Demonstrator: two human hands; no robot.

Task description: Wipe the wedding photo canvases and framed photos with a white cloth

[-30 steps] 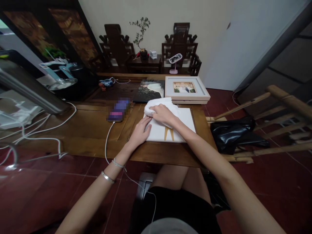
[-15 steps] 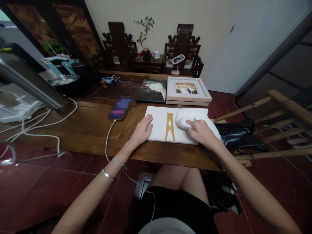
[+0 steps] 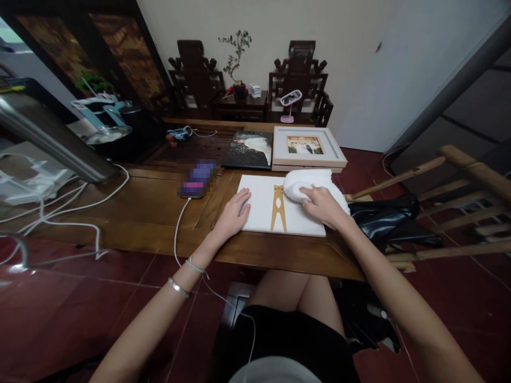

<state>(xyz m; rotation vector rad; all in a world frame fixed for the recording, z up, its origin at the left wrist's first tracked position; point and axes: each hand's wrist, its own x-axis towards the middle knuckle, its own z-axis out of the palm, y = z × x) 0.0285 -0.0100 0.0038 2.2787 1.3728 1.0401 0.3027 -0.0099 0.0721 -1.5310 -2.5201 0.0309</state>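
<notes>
A flat white board (image 3: 261, 205) lies near the table's front edge. On it is a yellow, cat-headed shape with two legs, like a clothes peg (image 3: 278, 213); I cannot tell whether it is printed or loose. My left hand (image 3: 235, 211) rests on the board's left edge, its fingers stretched out and holding nothing. At the board's right side, a bunched white cloth (image 3: 297, 180) is under my right hand (image 3: 321, 203), whose fingers are curled into it. The cloth covers the upper right of the board and hangs past its right edge, touching the peg shape's head.
Behind the board lie a framed picture (image 3: 339, 159) and a dark photo panel (image 3: 239, 151). A blurred-out phone (image 3: 197, 178) on a white cable is to the left. A metal cylinder (image 3: 59, 138) and tangled cords (image 3: 51, 210) are further left. A wooden chair (image 3: 459, 159) stands right.
My right hand and the white cloth have slid a little to the left and away from me over the board. My left hand has stayed in place.
</notes>
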